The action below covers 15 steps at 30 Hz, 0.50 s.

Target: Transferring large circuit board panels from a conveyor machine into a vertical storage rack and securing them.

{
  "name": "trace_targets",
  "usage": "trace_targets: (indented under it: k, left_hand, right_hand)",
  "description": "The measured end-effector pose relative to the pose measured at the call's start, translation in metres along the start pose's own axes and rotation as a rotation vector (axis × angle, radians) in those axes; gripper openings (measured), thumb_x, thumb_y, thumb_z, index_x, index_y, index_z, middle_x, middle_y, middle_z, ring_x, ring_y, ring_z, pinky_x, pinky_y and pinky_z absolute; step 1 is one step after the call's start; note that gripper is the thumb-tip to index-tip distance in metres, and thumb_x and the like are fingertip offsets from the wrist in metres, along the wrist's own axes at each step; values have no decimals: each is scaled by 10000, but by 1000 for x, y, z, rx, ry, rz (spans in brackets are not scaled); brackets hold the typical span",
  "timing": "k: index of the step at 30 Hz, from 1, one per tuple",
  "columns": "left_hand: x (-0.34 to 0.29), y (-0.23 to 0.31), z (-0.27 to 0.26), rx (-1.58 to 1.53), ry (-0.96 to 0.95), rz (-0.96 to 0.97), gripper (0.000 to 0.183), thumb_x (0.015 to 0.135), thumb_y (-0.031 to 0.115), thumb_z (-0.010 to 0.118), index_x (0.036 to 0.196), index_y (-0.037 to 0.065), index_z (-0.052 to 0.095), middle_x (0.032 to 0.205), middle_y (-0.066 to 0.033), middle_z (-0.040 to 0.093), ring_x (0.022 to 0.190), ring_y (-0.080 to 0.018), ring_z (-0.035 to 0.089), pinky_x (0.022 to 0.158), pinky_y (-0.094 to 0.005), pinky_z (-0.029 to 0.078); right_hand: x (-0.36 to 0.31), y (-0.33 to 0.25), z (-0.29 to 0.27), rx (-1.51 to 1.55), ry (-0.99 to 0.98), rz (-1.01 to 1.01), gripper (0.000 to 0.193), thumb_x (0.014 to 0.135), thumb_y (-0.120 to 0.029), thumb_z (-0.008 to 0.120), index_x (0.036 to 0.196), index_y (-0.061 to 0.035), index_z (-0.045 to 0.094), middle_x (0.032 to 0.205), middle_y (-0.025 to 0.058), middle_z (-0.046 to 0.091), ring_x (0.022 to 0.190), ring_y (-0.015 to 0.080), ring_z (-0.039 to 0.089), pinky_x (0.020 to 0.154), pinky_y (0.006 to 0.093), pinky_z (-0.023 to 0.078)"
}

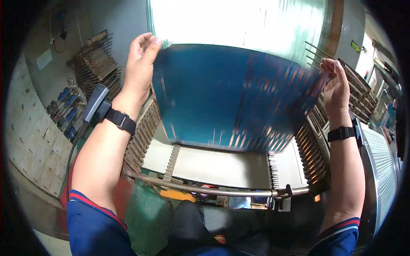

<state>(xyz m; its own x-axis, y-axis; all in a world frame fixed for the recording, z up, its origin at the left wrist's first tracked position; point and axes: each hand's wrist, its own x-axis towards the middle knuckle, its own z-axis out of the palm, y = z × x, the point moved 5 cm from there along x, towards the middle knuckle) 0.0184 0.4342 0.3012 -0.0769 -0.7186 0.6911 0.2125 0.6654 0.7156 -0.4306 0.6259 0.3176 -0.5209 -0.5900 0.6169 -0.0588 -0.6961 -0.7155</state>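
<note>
A thin dark blue panel (200, 96) with copper-coloured stripes on its right part hangs upright between my hands, somewhat blurred. My left hand (143, 55) pinches its upper left corner between thumb and fingers. At the upper right corner my right hand (335, 81) is closed on the panel's edge. Below and around the panel stands a slotted rack (222, 187) with a metal rail along its near side. Ridged side walls (143, 134) rise at its left and right. The panel's lower edge is over the rack; I cannot tell whether it touches a slot.
Stacked slotted racks (98, 64) stand at the back left, with more racks (361, 89) at the back right. Pale lockers (36, 145) line the left side. A ribbed light panel (378, 158) is by my right forearm. A yellow object (177, 195) lies beneath the front rail.
</note>
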Motion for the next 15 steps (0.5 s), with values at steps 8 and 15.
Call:
trace_targets:
  k: [8,15]
  left_hand:
    - [-22,34,14,922,-101,632,502,992,237,635,1453,72,525,1458,-162,559,1386,-334,498,1169,-429,361]
    - [-50,30,69,1119,-607,696,690,851,196,727,1489,91,486,1499,-167,524,1393,-369,470,1186,-478,340]
  right_hand:
    - [-3,-101,-94,-765,95,-117,349,1058,-343,562,1265,-84,673,1176,21,693,1132,129,618,971,298,457]
    - [-148,-378,-303,-1820,676,-371,712,979,-316,635,1562,-21,352,1484,299,490,1376,377,503,1137,412,405]
